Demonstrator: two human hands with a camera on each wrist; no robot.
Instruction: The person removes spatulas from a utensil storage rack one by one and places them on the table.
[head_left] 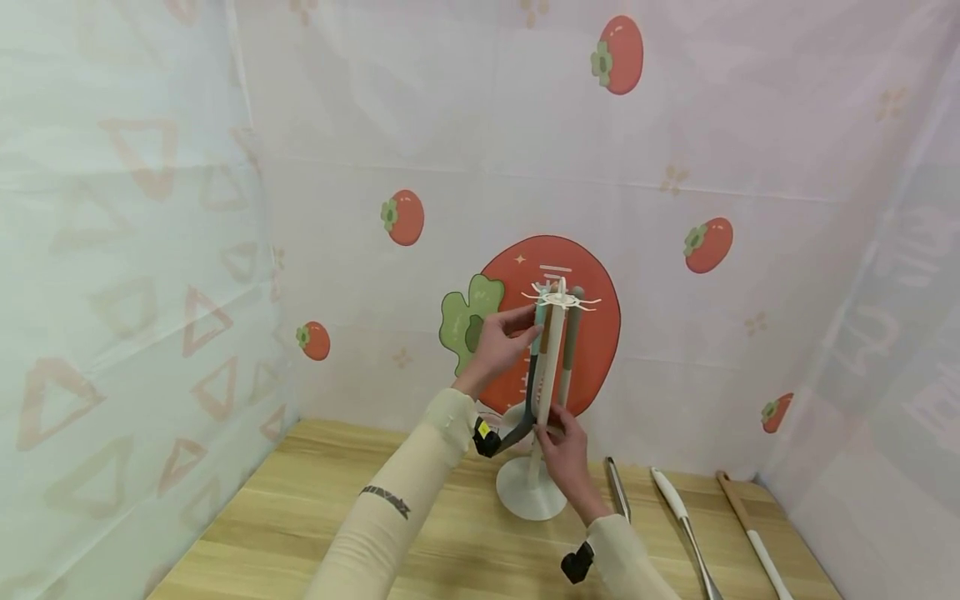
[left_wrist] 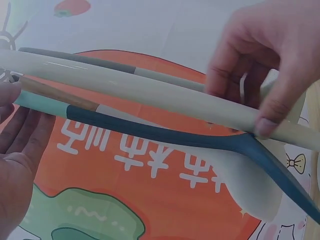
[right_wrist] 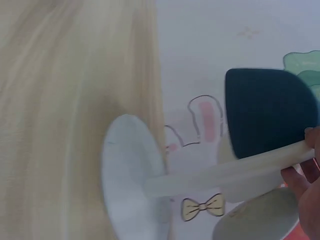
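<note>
A white utensil stand with a ring of hooks on top stands on its round base. My left hand pinches the mint end of a dark teal turner just under the hooks. The turner hangs along the pole, its flat dark blade low beside it. Lower down, my right hand grips the pole between thumb and fingers. Behind the pole hang a brown-handled utensil and a grey-green-handled one. Whether the turner's end sits on a hook is hidden by my left fingers.
To the right on the wooden table lie a metal-handled utensil, a white-handled utensil and a brown-and-white one. Patterned cloth walls the table at the back and both sides.
</note>
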